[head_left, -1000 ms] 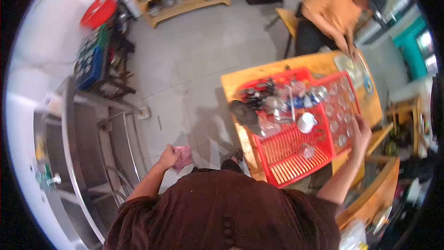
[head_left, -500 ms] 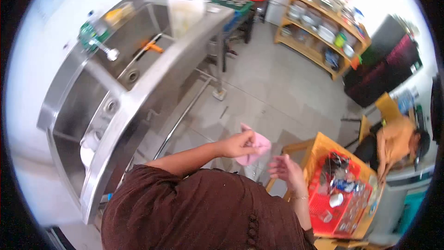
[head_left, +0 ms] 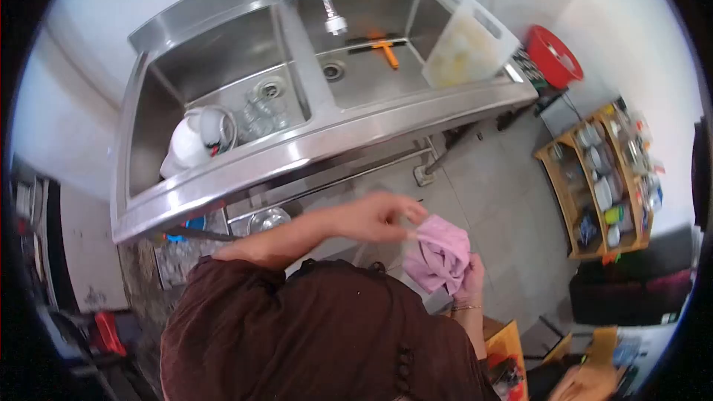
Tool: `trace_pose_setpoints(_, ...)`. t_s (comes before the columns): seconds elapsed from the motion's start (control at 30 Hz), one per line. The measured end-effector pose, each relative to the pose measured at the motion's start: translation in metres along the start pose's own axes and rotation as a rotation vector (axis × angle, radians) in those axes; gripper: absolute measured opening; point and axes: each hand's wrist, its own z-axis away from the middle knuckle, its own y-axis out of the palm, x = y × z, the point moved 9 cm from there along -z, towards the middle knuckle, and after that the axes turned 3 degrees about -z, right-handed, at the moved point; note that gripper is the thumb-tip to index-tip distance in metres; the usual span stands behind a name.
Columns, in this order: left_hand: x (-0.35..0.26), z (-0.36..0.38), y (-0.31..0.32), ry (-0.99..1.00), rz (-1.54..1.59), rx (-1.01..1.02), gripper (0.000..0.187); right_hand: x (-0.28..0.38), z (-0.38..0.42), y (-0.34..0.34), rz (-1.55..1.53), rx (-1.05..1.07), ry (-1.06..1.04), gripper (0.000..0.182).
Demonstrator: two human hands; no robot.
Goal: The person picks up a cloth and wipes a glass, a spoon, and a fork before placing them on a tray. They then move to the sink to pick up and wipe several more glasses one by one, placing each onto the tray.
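Observation:
A bunched pink cloth [head_left: 438, 252] hangs in front of my body, over the floor. My right hand [head_left: 469, 281] grips its right side, the fingers partly hidden behind the folds. My left hand [head_left: 380, 217] is at the cloth's upper left edge, slightly blurred, with thumb and fingers apart. Whether its fingertips touch the cloth is hard to see.
Ahead stands a steel double sink [head_left: 319, 122]. Its left basin holds a white container [head_left: 189, 141] and several glasses [head_left: 264, 113]; its right basin holds an orange-handled squeegee [head_left: 388, 53]. A cutting board [head_left: 471, 44], wooden shelf [head_left: 564, 193] and another person's arm [head_left: 587, 382] are to the right.
My view has turned left toward the sink. The pink cloth has passed from my left hand to my right and now looks more opened out. My left hand has let go.

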Motion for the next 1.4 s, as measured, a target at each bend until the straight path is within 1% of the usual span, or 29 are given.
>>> trace_pose_setpoints(0.03, -0.011, 0.011, -0.022, -0.117, 0.147, -0.068, 0.035, 0.007, -0.005, 0.006, 0.018, 0.021, 0.032, 0.039)
trace_pose_setpoints(0.1, -0.034, 0.034, -0.066, -0.181, 0.274, -0.284, 0.03, 0.023, -0.01, 0.011, 0.189, -0.016, 0.057, 0.042)
trace_pose_setpoints(0.13, -0.046, 0.047, -0.087, -0.162, 0.227, -0.397, 0.029, 0.025, -0.02, -0.012, 0.3, -0.052, 0.115, 0.04)
trace_pose_setpoints(0.17, -0.058, 0.06, -0.106, -0.14, 0.179, -0.507, 0.028, 0.036, -0.026, -0.012, 0.315, -0.039, 0.131, 0.04)
trace_pose_setpoints(0.23, -0.075, 0.085, -0.14, -0.142, 0.058, -0.646, 0.027, 0.049, -0.03, -0.006, 0.796, 0.002, 0.204, 0.035)
trace_pose_setpoints(0.27, -0.079, 0.097, -0.154, -0.181, 0.006, -0.666, 0.027, 0.049, -0.031, 0.001, 0.806, 0.012, 0.218, 0.035)
trace_pose_setpoints(0.33, -0.087, 0.118, -0.183, -0.226, -0.05, -0.701, 0.027, 0.064, -0.039, 0.019, 0.781, -0.029, 0.024, 0.029)
trace_pose_setpoints(0.4, -0.091, 0.141, -0.215, -0.324, -0.195, -0.797, 0.028, 0.064, -0.051, 0.016, 0.785, -0.027, 0.029, 0.029)
trace_pose_setpoints(0.47, -0.088, 0.161, -0.245, -0.399, -0.273, -0.836, 0.03, 0.06, -0.063, 0.008, 0.788, -0.029, 0.033, 0.028)
trace_pose_setpoints(0.5, -0.085, 0.171, -0.26, -0.465, -0.352, -0.859, 0.031, 0.061, -0.068, 0.003, 0.725, -0.072, -0.021, 0.03)
trace_pose_setpoints(0.53, -0.081, 0.176, -0.272, -0.472, -0.35, -0.862, 0.031, 0.065, -0.07, -0.001, 0.66, -0.12, -0.074, 0.032)
trace_pose_setpoints(0.57, -0.073, 0.182, -0.286, -0.569, -0.426, -0.864, 0.032, 0.065, -0.072, -0.003, 0.661, -0.122, -0.07, 0.032)
trace_pose_setpoints(0.6, -0.065, 0.188, -0.302, -0.665, -0.504, -0.862, 0.032, 0.066, -0.074, -0.007, 0.642, -0.164, -0.052, 0.034)
trace_pose_setpoints(0.63, -0.058, 0.189, -0.317, -0.666, -0.502, -0.858, 0.032, 0.064, -0.074, -0.01, 0.623, -0.209, -0.035, 0.036)
trace_pose_setpoints(0.7, -0.027, 0.194, -0.342, -0.873, -0.61, -0.706, 0.037, 0.058, -0.071, 0.0, 0.558, -0.208, -0.038, 0.039)
trace_pose_setpoints(0.73, -0.019, 0.193, -0.354, -0.872, -0.608, -0.701, 0.037, 0.055, -0.069, 0.005, 0.49, -0.203, -0.044, 0.041)
trace_pose_setpoints(0.8, 0.004, 0.191, -0.378, -1.05, -0.771, -0.568, 0.044, 0.049, -0.066, 0.003, 0.456, -0.226, -0.048, 0.04)
trace_pose_setpoints(0.83, 0.015, 0.186, -0.391, -1.043, -0.776, -0.56, 0.044, 0.046, -0.066, 0.002, 0.421, -0.244, -0.05, 0.04)
trace_pose_setpoints(0.93, 0.062, 0.165, -0.433, -1.09, -1.091, -0.337, 0.05, 0.034, -0.063, 0.001, 0.442, -0.306, -0.03, 0.034)
trace_pose_setpoints(0.97, 0.081, 0.159, -0.444, -1.078, -1.094, -0.318, 0.05, 0.028, -0.058, 0.007, 0.432, -0.323, -0.037, 0.034)
trace_pose_setpoints(1.03, 0.088, 0.129, -0.458, -0.83, -1.323, -0.33, 0.041, 0.01, -0.046, 0.04, 0.474, -0.301, 0.017, 0.033)
trace_pose_setpoints(1.07, 0.101, 0.119, -0.464, -0.815, -1.324, -0.314, 0.041, 0.005, -0.044, 0.037, 0.464, -0.318, 0.009, 0.033)
trace_pose_setpoints(1.13, 0.132, 0.112, -0.481, -0.945, -1.223, -0.365, 0.052, -0.013, -0.037, 0.017, 0.472, -0.36, 0.049, 0.029)
trace_pose_setpoints(1.17, 0.142, 0.105, -0.483, -0.93, -1.222, -0.344, 0.052, -0.02, -0.034, -0.001, 0.462, -0.38, 0.043, 0.029)
trace_pose_setpoints(1.23, 0.166, 0.096, -0.477, -0.989, -1.202, -0.235, 0.05, -0.027, -0.021, -0.05, 0.657, -0.537, 0.032, 0.029)
trace_pose_setpoints(1.27, 0.168, 0.089, -0.467, -1.005, -1.258, -0.165, 0.053, -0.033, -0.013, -0.065, 0.649, -0.559, 0.032, 0.029)
trace_pose_setpoints(1.3, 0.167, 0.08, -0.458, -0.997, -1.254, -0.144, 0.053, -0.038, -0.005, -0.075, 0.665, -0.576, 0.029, 0.028)
trace_pose_setpoints(1.37, 0.172, 0.062, -0.431, -0.949, -1.264, 0.039, 0.057, -0.045, 0.009, -0.086, 0.674, -0.604, 0.032, 0.028)
trace_pose_setpoints(1.4, 0.176, 0.051, -0.417, -0.79, -1.21, 0.033, 0.06, -0.047, 0.017, -0.085, 0.676, -0.625, 0.048, 0.027)
